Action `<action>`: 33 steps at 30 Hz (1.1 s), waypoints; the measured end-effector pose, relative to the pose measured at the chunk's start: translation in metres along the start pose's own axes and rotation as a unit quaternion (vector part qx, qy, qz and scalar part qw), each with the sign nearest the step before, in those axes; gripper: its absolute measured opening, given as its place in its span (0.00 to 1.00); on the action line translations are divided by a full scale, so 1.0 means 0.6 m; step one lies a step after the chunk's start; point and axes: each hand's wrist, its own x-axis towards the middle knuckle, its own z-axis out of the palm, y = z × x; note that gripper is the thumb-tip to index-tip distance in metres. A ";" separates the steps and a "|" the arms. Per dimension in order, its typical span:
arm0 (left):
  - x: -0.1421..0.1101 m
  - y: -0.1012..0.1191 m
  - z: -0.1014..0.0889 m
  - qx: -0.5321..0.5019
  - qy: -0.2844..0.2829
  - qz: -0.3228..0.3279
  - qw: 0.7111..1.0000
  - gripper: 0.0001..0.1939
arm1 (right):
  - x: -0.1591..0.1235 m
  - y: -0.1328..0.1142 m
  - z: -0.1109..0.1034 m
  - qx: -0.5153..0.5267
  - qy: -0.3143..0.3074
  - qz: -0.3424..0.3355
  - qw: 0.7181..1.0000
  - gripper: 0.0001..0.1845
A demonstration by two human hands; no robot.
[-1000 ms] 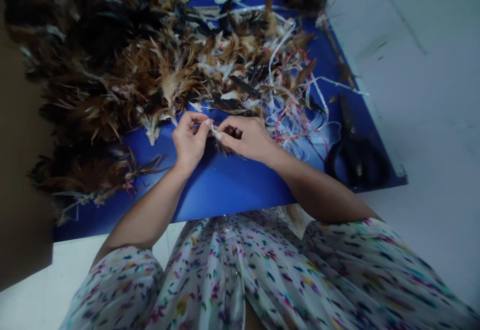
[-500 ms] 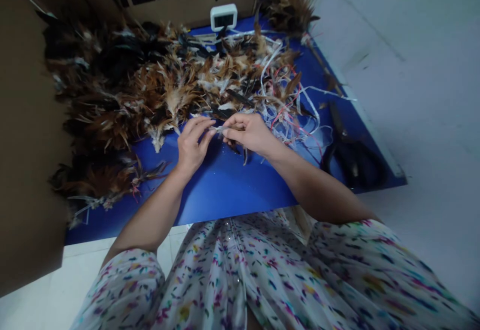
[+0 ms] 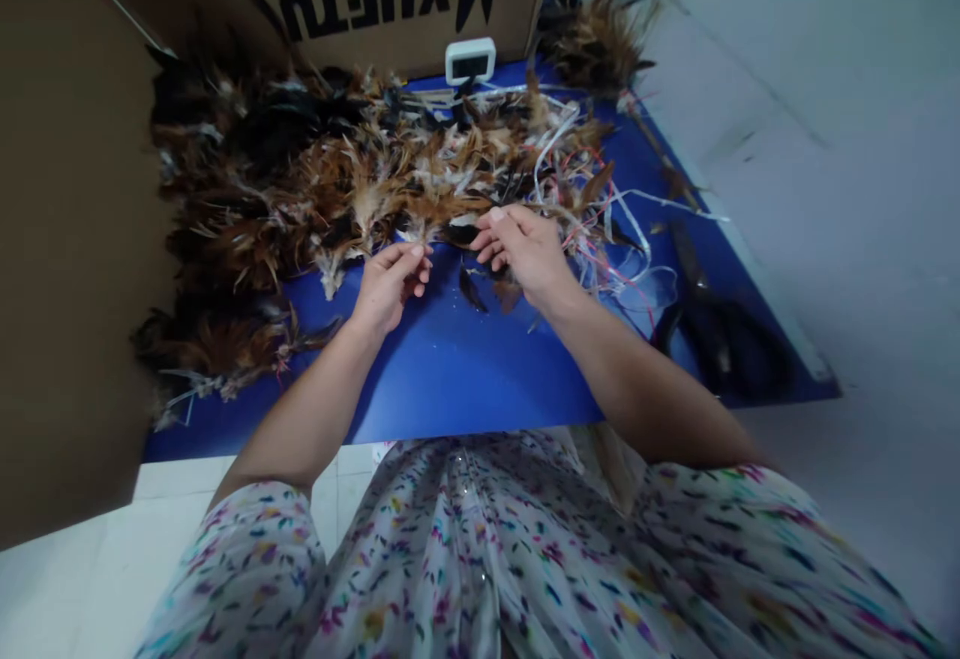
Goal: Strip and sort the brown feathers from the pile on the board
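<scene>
My left hand (image 3: 391, 284) is over the front of a blue table top (image 3: 450, 369), thumb and fingertips pinched together. A pale wisp, apparently the fluffy end of a feather, shows at its fingertips. To its right, my right hand (image 3: 525, 254) is loosely curled, thumb uppermost. A brown feather (image 3: 507, 295) and a dark feather (image 3: 471, 289) stick out below the right hand. They appear to be held in its fingers, but the grip is hidden. Just beyond both hands spreads a heap of brown, black and white feathers (image 3: 367, 199).
Large black-handled scissors (image 3: 724, 349) lie at the right. Tangled white and pink strings (image 3: 600, 264) sit between heap and scissors. A white digital clock (image 3: 470, 61) stands before a cardboard box (image 3: 412, 29). A feather duster (image 3: 600, 44) lies at the far right corner.
My hands were together on a small whitish bit; now they are apart, my right hand having moved right and up. The camera view has tilted, showing more of the box.
</scene>
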 end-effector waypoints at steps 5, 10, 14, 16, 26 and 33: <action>-0.002 0.012 0.003 -0.079 0.008 -0.037 0.996 0.04 | -0.013 0.009 0.006 -0.166 -0.018 -0.100 0.981 0.12; -0.004 0.012 0.004 -0.092 0.018 -0.036 0.995 0.04 | -0.028 0.021 0.015 -0.369 -0.084 -0.224 0.898 0.07; -0.010 0.007 0.010 -0.053 0.020 -0.009 0.998 0.05 | -0.028 0.035 0.016 -0.439 -0.113 -0.237 0.860 0.10; -0.011 0.006 0.012 -0.012 0.019 0.024 0.999 0.06 | -0.025 0.039 0.014 -0.464 -0.118 -0.240 0.844 0.11; -0.082 0.079 -0.053 0.245 0.144 0.232 0.930 0.12 | -0.022 0.043 0.009 -0.536 -0.121 -0.258 0.795 0.15; -0.191 0.107 -0.266 0.307 0.379 0.312 0.815 0.18 | -0.026 0.044 0.014 -0.533 -0.147 -0.257 0.793 0.15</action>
